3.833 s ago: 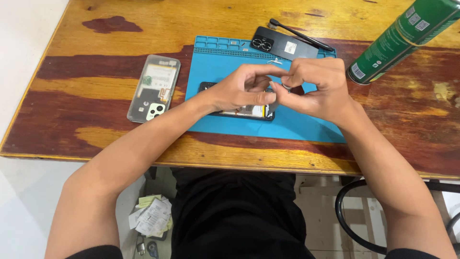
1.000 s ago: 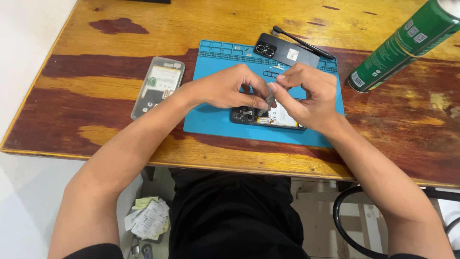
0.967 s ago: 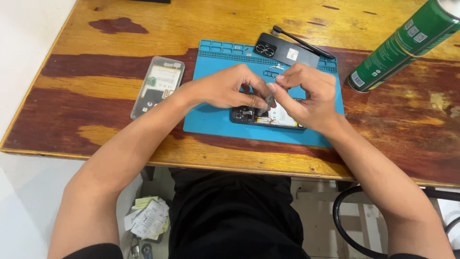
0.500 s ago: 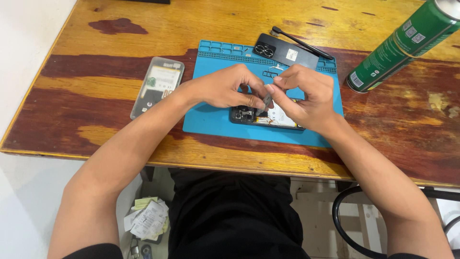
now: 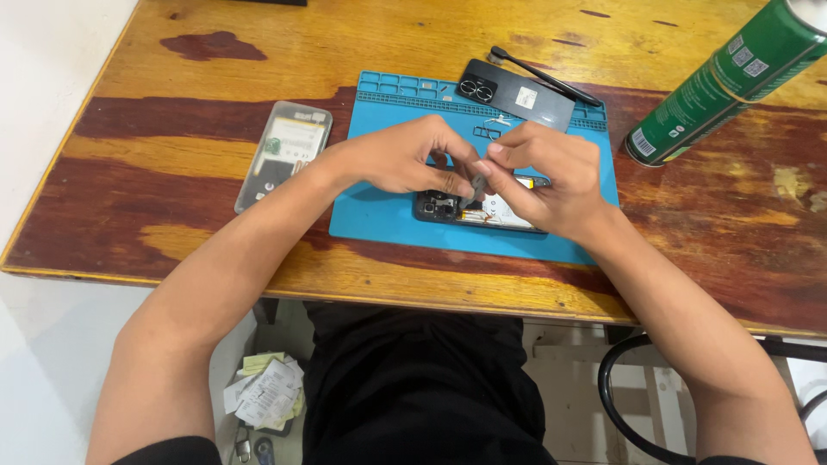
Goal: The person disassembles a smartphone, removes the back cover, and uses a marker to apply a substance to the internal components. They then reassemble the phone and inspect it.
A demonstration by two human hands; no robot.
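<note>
An opened phone [image 5: 482, 212] with its back off lies on a blue repair mat [image 5: 388, 215], its inner parts showing. Both my hands meet just above it. My left hand [image 5: 405, 159] and my right hand [image 5: 543, 172] pinch a small grey part [image 5: 476, 186] between their fingertips over the phone's camera end. My hands cover most of the phone's upper half.
A black phone back cover [image 5: 515, 93] and a thin black tool [image 5: 544, 76] lie at the mat's far edge. A clear phone case [image 5: 284, 155] lies left of the mat. A green spray can [image 5: 728, 79] lies at the right. The wooden table's [image 5: 172, 215] near edge is close.
The opened phone has shifted right on the mat since the oldest frame. Over the last second my hands hold nearly still, fingers pinching the small grey part.
</note>
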